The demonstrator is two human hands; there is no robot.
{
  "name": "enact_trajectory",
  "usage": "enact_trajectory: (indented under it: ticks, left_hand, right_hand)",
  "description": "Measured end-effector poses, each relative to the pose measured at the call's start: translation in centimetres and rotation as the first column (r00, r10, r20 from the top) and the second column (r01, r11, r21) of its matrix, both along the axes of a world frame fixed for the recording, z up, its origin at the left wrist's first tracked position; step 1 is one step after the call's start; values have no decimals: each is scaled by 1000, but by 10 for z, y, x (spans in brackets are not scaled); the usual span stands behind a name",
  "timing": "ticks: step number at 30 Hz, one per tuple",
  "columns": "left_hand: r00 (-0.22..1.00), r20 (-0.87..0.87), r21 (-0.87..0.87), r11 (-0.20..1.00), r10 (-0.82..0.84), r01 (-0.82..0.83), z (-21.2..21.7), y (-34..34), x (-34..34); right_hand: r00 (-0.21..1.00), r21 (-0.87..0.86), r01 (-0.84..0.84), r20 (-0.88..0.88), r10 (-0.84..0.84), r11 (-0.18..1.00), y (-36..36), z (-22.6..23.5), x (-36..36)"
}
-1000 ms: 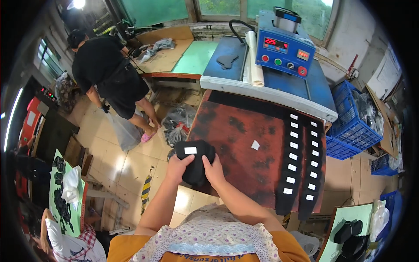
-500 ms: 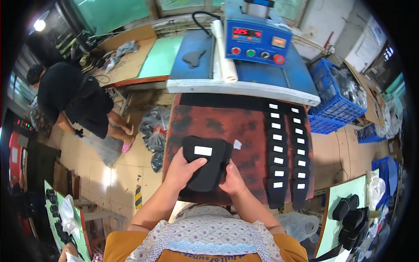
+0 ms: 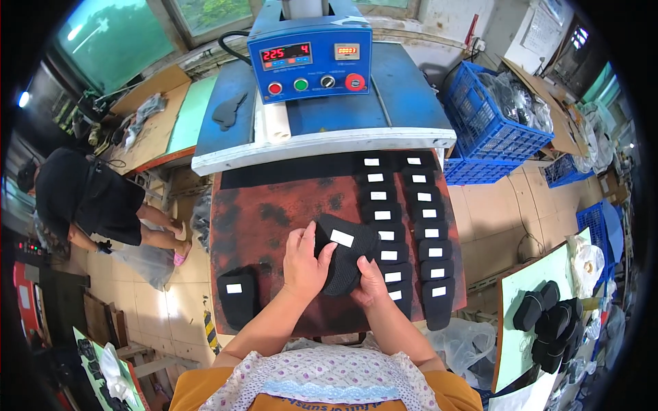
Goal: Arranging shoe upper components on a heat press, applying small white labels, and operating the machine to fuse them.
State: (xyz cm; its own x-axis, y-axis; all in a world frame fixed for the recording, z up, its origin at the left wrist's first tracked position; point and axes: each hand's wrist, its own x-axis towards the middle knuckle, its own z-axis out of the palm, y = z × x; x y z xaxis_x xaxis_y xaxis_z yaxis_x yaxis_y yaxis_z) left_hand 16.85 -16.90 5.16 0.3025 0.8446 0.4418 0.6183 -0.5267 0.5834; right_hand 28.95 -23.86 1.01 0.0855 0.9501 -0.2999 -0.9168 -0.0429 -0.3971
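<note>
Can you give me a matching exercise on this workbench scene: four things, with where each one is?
Things:
1. black padded piece with white label
2. blue control box
3. blue plastic crate
4. single black piece

Places:
A. on the floor to the right of the machine
B. held between left hand and right hand
C. at the near left edge of the rust-coloured worktop
D. at the back, on top of the machine

Pairs: 1-B, 2-D, 3-A, 4-C

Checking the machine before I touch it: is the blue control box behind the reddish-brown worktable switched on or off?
On. The blue control box has both of its small red digital displays lit with glowing digits.
</note>
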Motion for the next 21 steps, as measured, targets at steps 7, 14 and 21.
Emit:
enact_trajectory:
  ticks: [7, 14, 21]
  left_hand:
    - [931, 339, -509, 859, 137, 59, -21, 6, 34]
    - [716, 591, -668, 723, 372, 175, -40, 54, 45]
    - [818, 407, -758, 650, 407, 54, -70, 159, 52]
  right_hand:
    - [999, -10, 30, 29, -30, 1000, -2, -9, 27]
    - [990, -149, 61, -114, -79, 987, 0, -23, 52]
    - [957, -115, 66, -274, -95, 991, -10, -31, 72]
